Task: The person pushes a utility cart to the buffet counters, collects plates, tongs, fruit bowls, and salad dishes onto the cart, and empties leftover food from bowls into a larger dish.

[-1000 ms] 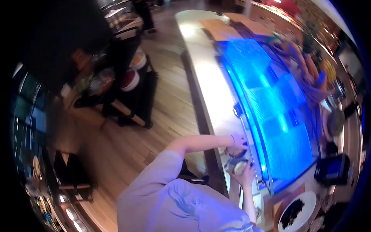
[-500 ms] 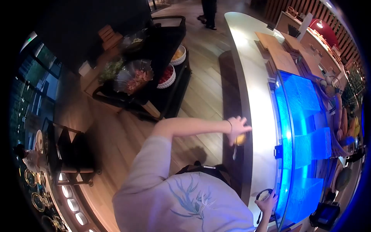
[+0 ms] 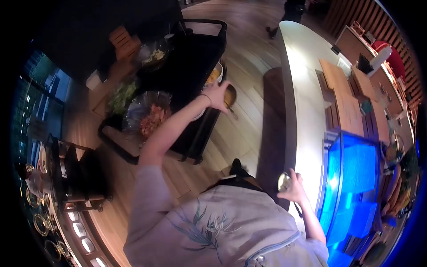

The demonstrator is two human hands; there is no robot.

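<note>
My left hand (image 3: 215, 95) is stretched out beside the black trolley (image 3: 202, 44), its fingers round the rim of a small dark bowl (image 3: 230, 95) with yellow food. A spoon (image 3: 233, 114) hangs at that bowl. White bowls stand on the trolley's lower shelf, one with orange food (image 3: 213, 75), another partly hidden behind my left wrist. Near the edge of the pale counter (image 3: 304, 89), my right hand (image 3: 292, 189) grips a small bowl (image 3: 283, 182) with pale contents. A dark handle (image 3: 298, 209) shows below that hand.
Clear bowls with pink food (image 3: 153, 120) and pale pieces (image 3: 155, 55) are on the trolley, near leafy greens (image 3: 124, 95). Blue-lit blocks (image 3: 356, 169) and wooden boards (image 3: 347, 109) line the counter's right. A person's legs (image 3: 291, 13) show at the top.
My left hand has moved from the counter's edge to the trolley with the yellow-food bowl. My right hand has come up and left with its bowl, off the counter. The view has shifted.
</note>
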